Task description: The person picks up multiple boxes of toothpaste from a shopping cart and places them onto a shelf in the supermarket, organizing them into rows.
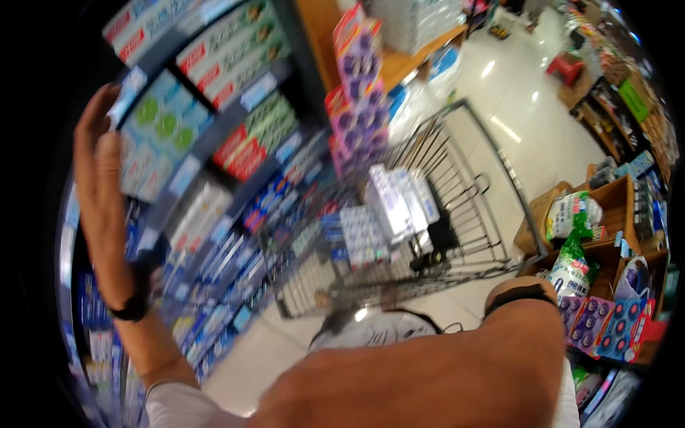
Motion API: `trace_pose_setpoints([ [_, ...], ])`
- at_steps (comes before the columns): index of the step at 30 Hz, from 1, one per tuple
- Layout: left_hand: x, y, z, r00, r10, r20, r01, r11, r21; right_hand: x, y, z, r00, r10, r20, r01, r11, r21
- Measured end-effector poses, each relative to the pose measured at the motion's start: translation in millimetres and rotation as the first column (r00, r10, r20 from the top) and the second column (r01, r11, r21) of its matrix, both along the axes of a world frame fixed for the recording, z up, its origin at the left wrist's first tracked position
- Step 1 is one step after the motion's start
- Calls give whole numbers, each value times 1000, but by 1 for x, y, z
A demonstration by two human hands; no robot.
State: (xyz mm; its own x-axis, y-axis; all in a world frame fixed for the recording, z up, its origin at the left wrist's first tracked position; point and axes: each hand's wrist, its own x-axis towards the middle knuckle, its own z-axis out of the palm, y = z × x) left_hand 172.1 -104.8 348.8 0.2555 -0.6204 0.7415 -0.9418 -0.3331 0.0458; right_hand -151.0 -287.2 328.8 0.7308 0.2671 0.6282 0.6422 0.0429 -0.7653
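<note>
My left hand (101, 176) is raised at the left beside the store shelves, its thumb and fingers apart with no held item visible. A dark band circles that wrist. Nearest to it are light blue cartons with green circles (163, 125) on a shelf. My right forearm (417, 374) spreads large across the bottom. Only a sliver of my right hand (519, 282) shows beyond a black wristband; its fingers are hidden. Before me stands a wire shopping cart (489, 206), holding white and purple boxes (393, 203) and a pack of pale small boxes (364, 232).
Red, white and green toothpaste-style cartons (233, 51) fill the upper left shelves. Purple blister packs (358, 115) hang at the shelf end. Wooden bins (613, 208) with green and white bags (575, 273) stand at right. Pale tiled floor (492, 80) runs ahead. Motion blurs the left side.
</note>
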Motion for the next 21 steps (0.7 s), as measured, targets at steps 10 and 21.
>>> trace_pose_setpoints([
  [10,-58,-28,-316,386,200,-901,154,949,276,1,-36,-88,772,-280,-570,506,814,286],
  [21,-128,-54,-498,-230,409,-883,286,896,340,-23,-70,-263,254,-143,-956,821,555,135],
])
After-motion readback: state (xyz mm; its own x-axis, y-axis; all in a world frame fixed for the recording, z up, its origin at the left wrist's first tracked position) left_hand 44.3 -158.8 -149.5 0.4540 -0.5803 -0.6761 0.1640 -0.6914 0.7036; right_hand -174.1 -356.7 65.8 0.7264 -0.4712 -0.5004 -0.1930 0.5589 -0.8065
